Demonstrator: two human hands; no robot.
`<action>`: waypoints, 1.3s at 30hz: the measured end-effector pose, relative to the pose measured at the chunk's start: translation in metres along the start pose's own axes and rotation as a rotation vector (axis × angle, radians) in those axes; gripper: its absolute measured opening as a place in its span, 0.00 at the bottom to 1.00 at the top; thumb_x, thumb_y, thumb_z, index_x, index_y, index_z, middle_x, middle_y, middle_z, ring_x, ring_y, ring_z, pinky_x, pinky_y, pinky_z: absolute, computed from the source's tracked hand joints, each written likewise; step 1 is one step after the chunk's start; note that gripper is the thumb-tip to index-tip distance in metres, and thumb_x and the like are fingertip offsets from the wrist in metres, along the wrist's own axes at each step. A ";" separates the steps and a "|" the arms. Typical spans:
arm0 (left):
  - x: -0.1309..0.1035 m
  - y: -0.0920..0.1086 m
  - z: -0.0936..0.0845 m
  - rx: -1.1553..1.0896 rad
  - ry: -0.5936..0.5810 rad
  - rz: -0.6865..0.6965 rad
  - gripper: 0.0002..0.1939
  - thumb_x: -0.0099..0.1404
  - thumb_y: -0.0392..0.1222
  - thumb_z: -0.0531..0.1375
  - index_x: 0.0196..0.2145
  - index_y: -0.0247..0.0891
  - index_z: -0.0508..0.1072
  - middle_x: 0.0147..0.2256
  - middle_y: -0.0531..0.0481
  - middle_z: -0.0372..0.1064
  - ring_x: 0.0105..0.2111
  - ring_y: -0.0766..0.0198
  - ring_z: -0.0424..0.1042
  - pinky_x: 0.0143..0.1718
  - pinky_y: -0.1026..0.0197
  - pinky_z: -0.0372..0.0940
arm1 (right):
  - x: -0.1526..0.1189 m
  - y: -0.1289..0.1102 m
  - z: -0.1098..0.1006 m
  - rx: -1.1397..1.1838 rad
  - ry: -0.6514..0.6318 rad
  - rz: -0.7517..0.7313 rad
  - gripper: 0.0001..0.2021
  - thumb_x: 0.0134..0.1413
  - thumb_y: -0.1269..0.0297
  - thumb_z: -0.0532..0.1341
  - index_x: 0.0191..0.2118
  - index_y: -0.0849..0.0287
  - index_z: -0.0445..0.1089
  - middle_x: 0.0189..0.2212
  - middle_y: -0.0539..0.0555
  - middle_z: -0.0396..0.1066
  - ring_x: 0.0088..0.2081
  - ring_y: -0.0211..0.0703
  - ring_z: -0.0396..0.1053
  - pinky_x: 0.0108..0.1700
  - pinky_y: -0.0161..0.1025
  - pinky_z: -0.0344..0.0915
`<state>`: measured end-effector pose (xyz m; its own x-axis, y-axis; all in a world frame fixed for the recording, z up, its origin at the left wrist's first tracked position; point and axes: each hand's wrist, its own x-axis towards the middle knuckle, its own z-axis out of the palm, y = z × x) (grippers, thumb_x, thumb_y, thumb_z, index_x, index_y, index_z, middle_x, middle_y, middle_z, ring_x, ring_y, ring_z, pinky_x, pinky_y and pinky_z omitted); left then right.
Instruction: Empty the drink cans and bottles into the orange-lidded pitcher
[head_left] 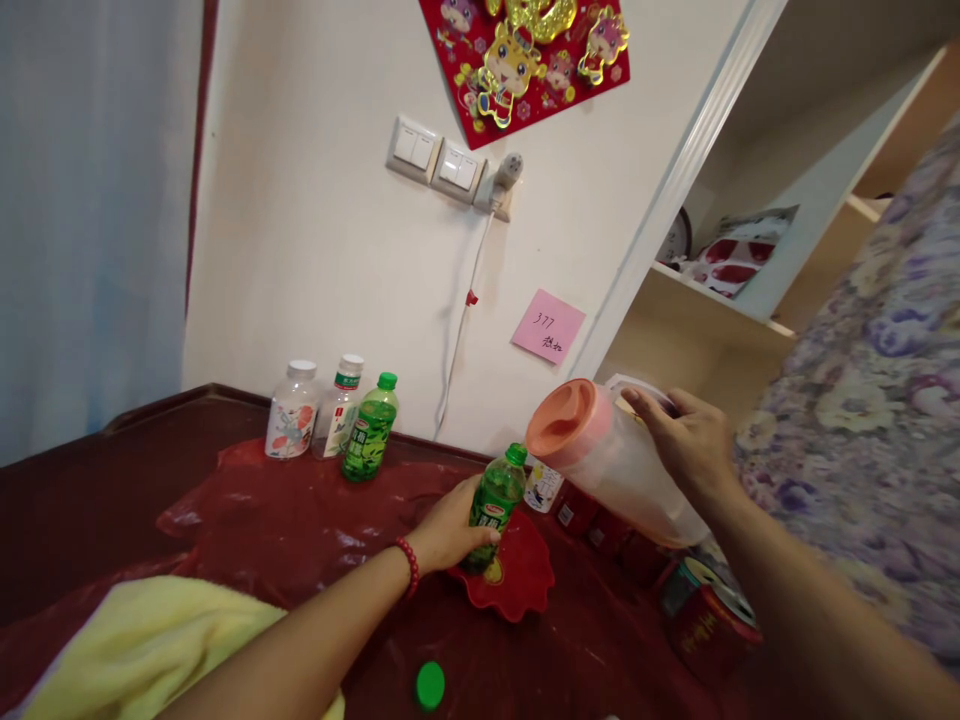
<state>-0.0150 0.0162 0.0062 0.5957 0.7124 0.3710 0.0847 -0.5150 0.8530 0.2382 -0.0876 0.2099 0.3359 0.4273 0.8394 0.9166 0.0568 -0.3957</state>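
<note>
My left hand [450, 528], with a red bead bracelet at the wrist, is wrapped round a green drink bottle [496, 500]. The bottle stands slightly tilted over a red scalloped plate [525, 575]; whether it touches the plate is hidden. In my right hand [686, 435] is the handle of a translucent plastic pitcher [634, 465] with an orange lid [568, 418]. The pitcher tips to the left, its lid edge close to the bottle's mouth. No stream of liquid can be made out between them. A loose green bottle cap [430, 686] lies on the table nearer to me.
Against the wall stand a white bottle [292, 415], a slimmer labelled bottle [339, 408] and another green bottle [370, 428]. Several cans [712, 628] line the right side. A yellow cloth [142, 650] lies front left. Red plastic sheeting [285, 510] covers the dark table.
</note>
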 end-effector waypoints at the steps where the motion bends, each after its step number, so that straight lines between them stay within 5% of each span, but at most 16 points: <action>1: 0.000 0.000 0.000 -0.002 -0.002 0.001 0.36 0.54 0.33 0.70 0.61 0.36 0.72 0.64 0.36 0.73 0.64 0.43 0.71 0.69 0.46 0.61 | -0.004 0.005 0.001 0.028 0.027 0.028 0.42 0.39 0.12 0.61 0.17 0.51 0.54 0.17 0.47 0.50 0.24 0.40 0.50 0.28 0.41 0.47; 10: 0.004 -0.011 0.000 -0.054 -0.005 0.027 0.37 0.56 0.38 0.70 0.63 0.38 0.70 0.64 0.36 0.72 0.64 0.41 0.71 0.69 0.41 0.61 | -0.064 0.071 0.014 0.349 0.244 0.365 0.40 0.43 0.16 0.65 0.21 0.53 0.60 0.17 0.46 0.56 0.21 0.38 0.53 0.23 0.37 0.50; 19: 0.010 -0.023 0.001 -0.027 -0.014 0.043 0.35 0.59 0.45 0.69 0.63 0.39 0.69 0.62 0.38 0.74 0.62 0.43 0.72 0.68 0.40 0.63 | -0.126 0.099 0.025 0.668 0.427 0.627 0.40 0.38 0.20 0.70 0.26 0.51 0.54 0.17 0.40 0.51 0.18 0.32 0.49 0.18 0.33 0.47; 30: 0.012 -0.016 -0.002 -0.008 -0.034 0.011 0.36 0.59 0.52 0.68 0.62 0.39 0.68 0.59 0.38 0.75 0.60 0.44 0.75 0.66 0.41 0.65 | -0.167 0.135 0.032 0.812 0.491 0.773 0.26 0.72 0.45 0.66 0.30 0.57 0.59 0.21 0.40 0.52 0.19 0.29 0.50 0.20 0.28 0.48; 39: 0.013 -0.013 -0.003 -0.042 -0.062 -0.009 0.38 0.58 0.52 0.69 0.62 0.38 0.67 0.60 0.35 0.74 0.61 0.42 0.74 0.66 0.39 0.65 | -0.187 0.155 0.019 0.846 0.434 0.842 0.28 0.66 0.37 0.68 0.30 0.57 0.63 0.22 0.42 0.58 0.20 0.31 0.54 0.23 0.31 0.56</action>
<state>-0.0108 0.0339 0.0008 0.6436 0.6853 0.3409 0.0573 -0.4873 0.8713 0.3131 -0.1418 -0.0155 0.9351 0.2910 0.2023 0.0153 0.5372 -0.8433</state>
